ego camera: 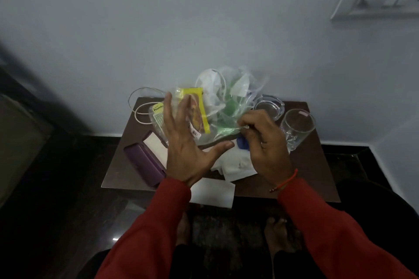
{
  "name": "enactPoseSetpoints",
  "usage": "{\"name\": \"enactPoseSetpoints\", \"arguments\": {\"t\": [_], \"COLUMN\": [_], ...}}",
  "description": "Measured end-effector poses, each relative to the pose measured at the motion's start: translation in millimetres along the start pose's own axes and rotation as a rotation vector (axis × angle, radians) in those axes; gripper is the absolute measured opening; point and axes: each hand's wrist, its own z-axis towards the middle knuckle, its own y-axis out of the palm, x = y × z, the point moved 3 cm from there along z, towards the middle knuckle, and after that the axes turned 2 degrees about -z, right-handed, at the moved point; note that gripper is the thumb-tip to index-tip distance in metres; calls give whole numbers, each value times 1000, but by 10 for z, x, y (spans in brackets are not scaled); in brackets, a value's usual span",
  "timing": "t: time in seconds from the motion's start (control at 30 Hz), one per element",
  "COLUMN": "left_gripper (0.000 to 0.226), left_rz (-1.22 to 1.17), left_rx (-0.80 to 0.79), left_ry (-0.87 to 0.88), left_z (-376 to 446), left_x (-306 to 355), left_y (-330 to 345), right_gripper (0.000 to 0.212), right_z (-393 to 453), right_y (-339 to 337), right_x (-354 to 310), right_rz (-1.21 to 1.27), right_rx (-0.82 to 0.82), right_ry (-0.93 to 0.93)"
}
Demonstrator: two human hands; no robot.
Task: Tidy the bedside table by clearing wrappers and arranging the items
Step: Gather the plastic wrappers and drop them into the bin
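Most clutter remained on the bedside table (317,165): right hand (265,140) pinched the green wrapper (226,130), left hand (186,142) splayed empty, glass (297,127) at 3 o'clock.

Plastic, glass and paper on a dark, smooth surface (313,172)

The bag (229,102) is thin, clear, crinkled plastic with a green tint; the yellow wrapper (200,108) is glossy printed film; the tumbler (297,127) and ashtray (269,106) are clear, shiny glass; the purple case (145,163) looks matt and smooth; the white tissues (235,167) are soft, creased paper; the sleeves (145,233) are red matt cloth; the floor (68,210) is polished dark stone.
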Motion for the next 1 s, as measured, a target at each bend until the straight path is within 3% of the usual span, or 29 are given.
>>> {"name": "enactPoseSetpoints", "arguments": {"t": [0.13, 0.27, 0.37, 0.43, 0.53, 0.6, 0.7, 0.77, 0.83, 1.0], "left_gripper": [112, 78, 61, 53, 45, 47, 51, 57, 64, 67], "left_rz": [-514, -572, -484, -479, -585, -662, -729, -734, -719, -718], "left_rx": [-121, 46, 74, 128, 323, 462, 611, 656, 667, 677], "left_ry": [-75, -218, -219, -283, -445, -531, -609, -650, -679, -737], "left_z": [-41, 0, 0, 13, 90, 151, 195, 204, 206, 234], "left_x": [134, 98, 37, -6, -138, -228, -396, -498, -561, -611], "left_y": [101, 28, -8, -15, -149, -285, -446, -517, -568, -682], "right_gripper": [19, 20, 27, 22, 13, 21, 45, 48, 38, 25], "right_z": [11, -58, -115, -142, -202, -280, -488, -587, -579, -373], "right_y": [93, 221, 252, 209, 123, 142, 277, 345, 360, 245], "right_x": [-75, -32, 52, 151, 431, 618, 776, 806, 815, 721], "right_rz": [241, 470, 605, 510, 63, -213, -441, -545, -529, -300], "right_rx": [-124, -289, -200, -113, -137, -303, -627, -730, -695, -409], "right_ry": [84, 283, 438, 469, 441, 434, 544, 564, 546, 515]}}
